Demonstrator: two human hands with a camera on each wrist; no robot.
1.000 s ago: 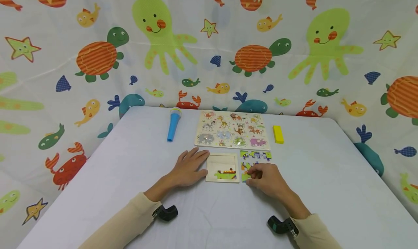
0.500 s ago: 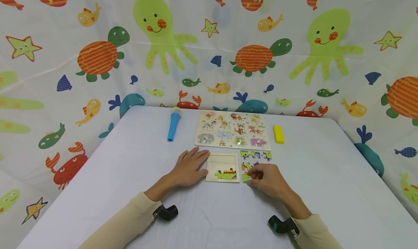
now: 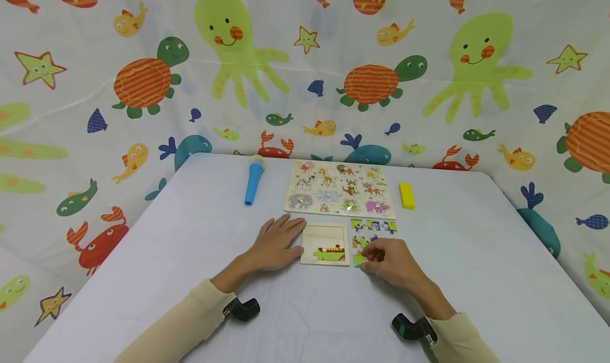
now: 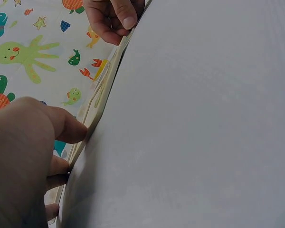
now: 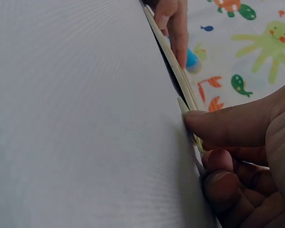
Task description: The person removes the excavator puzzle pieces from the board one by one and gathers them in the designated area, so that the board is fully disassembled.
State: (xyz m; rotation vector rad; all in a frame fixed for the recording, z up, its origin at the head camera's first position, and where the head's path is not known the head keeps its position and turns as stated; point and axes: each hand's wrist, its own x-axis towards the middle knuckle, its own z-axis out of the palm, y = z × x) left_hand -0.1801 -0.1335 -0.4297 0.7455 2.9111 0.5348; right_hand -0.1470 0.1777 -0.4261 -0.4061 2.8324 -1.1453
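Note:
In the head view, a small wooden puzzle tray (image 3: 312,238) lies on the table with a few joined green, orange and purple jigsaw pieces (image 3: 330,254) in its lower right. My left hand (image 3: 276,245) rests flat at the tray's left edge, fingers extended, fingertips touching the frame in the left wrist view. Right of the tray, my right hand (image 3: 392,260) pinches a green jigsaw piece (image 3: 358,259) at its edge between thumb and fingers, low over the table. More jigsaw pieces (image 3: 375,226) lie in rows beyond it, partly hidden by that hand.
Behind the tray lies a larger wooden animal puzzle board (image 3: 340,190). A blue toy microphone (image 3: 253,184) lies to its left and a yellow block (image 3: 406,196) to its right. A cloth printed with sea animals (image 3: 295,88) hangs behind the white table.

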